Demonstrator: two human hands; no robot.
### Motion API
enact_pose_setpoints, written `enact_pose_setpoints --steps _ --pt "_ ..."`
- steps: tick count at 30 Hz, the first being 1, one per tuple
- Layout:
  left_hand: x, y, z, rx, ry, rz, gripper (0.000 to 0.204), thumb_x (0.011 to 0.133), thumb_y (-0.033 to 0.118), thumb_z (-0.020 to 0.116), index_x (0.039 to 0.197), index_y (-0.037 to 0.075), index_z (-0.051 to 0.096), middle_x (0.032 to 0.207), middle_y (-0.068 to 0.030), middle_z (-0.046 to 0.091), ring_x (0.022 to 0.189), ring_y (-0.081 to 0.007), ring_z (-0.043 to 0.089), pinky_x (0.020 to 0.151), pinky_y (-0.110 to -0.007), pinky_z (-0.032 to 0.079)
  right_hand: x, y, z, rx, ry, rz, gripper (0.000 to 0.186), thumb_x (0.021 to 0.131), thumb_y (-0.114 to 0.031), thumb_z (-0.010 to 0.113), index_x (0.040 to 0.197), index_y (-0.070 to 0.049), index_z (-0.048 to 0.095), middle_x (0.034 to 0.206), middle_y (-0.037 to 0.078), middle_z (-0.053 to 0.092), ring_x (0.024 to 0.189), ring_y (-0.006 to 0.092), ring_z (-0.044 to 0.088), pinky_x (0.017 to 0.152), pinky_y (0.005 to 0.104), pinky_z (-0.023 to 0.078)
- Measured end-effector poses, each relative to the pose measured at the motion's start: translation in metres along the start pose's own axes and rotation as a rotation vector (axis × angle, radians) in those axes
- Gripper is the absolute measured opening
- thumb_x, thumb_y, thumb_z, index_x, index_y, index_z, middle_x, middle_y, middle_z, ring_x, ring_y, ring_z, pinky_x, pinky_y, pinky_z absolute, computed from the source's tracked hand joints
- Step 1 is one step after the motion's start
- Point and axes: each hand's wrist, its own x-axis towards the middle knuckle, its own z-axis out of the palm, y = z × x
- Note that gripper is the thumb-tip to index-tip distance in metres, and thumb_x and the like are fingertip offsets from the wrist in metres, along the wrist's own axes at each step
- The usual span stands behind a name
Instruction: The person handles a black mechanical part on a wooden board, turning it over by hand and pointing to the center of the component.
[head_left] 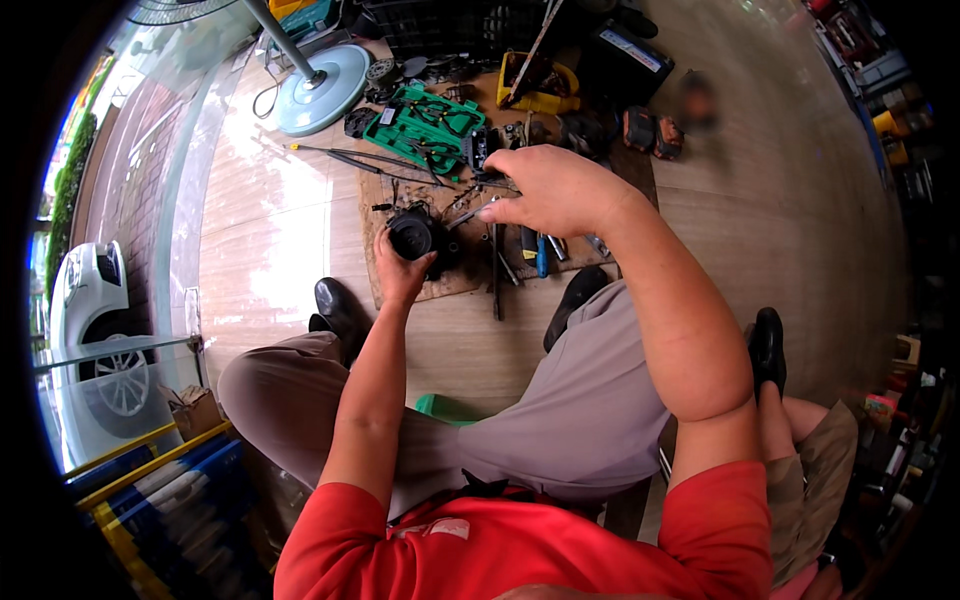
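Observation:
My left hand is closed around the near side of a black round part, a cup-shaped housing with a ringed face turned upward. It stays low over a worn board on the floor. To the right of it, my right hand is closed on a thin tool with a metal shaft, whose end points at the housing's right side. The tool's handle is hidden by my fingers, and I cannot tell whether its tip touches. Beside my right hand lie a blue-handled tool and a dark bar.
Beyond my hands lies an open green tool case. A yellow tray, a black battery-like box and orange-black packs stand farther right. A fan base is at far left. Another person's leg and shoe are at right.

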Motion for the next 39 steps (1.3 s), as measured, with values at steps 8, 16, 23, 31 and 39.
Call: enact_pose_setpoints --steps 8,16,23,31,39 --pt "0.001 -0.007 0.002 -0.043 0.013 0.005 0.097 0.062 0.022 0.095 0.140 -0.006 0.046 0.149 -0.0236 0.045 0.139 -0.0399 0.044 0.118 -0.043 0.037 -0.001 0.000 -0.002 -0.012 -0.002 -0.018 0.063 0.092 -0.042 0.073 0.134 0.002 0.057 0.119 0.027 0.068 0.114 0.0421 0.064 0.097 0.0460 0.051" --pt "0.002 -0.011 0.002 -0.033 0.018 0.067 0.097 0.061 0.022 0.095 0.140 -0.005 0.046 0.148 -0.0229 0.045 0.139 -0.0400 0.044 0.117 -0.043 0.038 -0.001 0.002 -0.001 -0.021 0.008 -0.027 0.063 0.092 -0.042 0.072 0.135 0.002 0.057 0.120 0.027 0.067 0.115 0.0427 0.063 0.098 0.0462 0.051" --pt "-0.001 -0.005 0.003 -0.034 -0.014 -0.005 0.102 0.064 0.023 0.095 0.145 -0.004 0.040 0.152 -0.0233 0.039 0.141 -0.0401 0.040 0.119 -0.043 0.035 0.004 0.004 0.003 0.000 -0.011 -0.017 0.056 0.095 -0.037 0.069 0.136 0.000 0.056 0.118 0.027 0.068 0.113 0.0424 0.064 0.096 0.0464 0.051" --pt "-0.016 -0.019 0.019 -0.192 0.116 -0.076 0.108 0.063 0.021 0.097 0.149 -0.001 0.036 0.148 -0.0225 0.041 0.139 -0.0389 0.042 0.119 -0.043 0.035 0.030 0.016 0.031 0.063 0.130 -0.094 0.029 0.095 -0.026 0.067 0.112 -0.002 0.069 0.100 0.022 0.072 0.096 0.0408 0.068 0.085 0.0464 0.054" --pt "-0.015 -0.019 0.031 -0.283 0.181 -0.138 0.106 0.062 0.018 0.098 0.147 -0.001 0.039 0.141 -0.0205 0.048 0.133 -0.0351 0.049 0.114 -0.042 0.040 0.098 0.042 0.142 -0.095 0.113 -0.035 0.022 0.095 -0.024 0.064 0.097 -0.003 0.069 0.098 0.022 0.071 0.099 0.0423 0.068 0.086 0.0500 0.054"
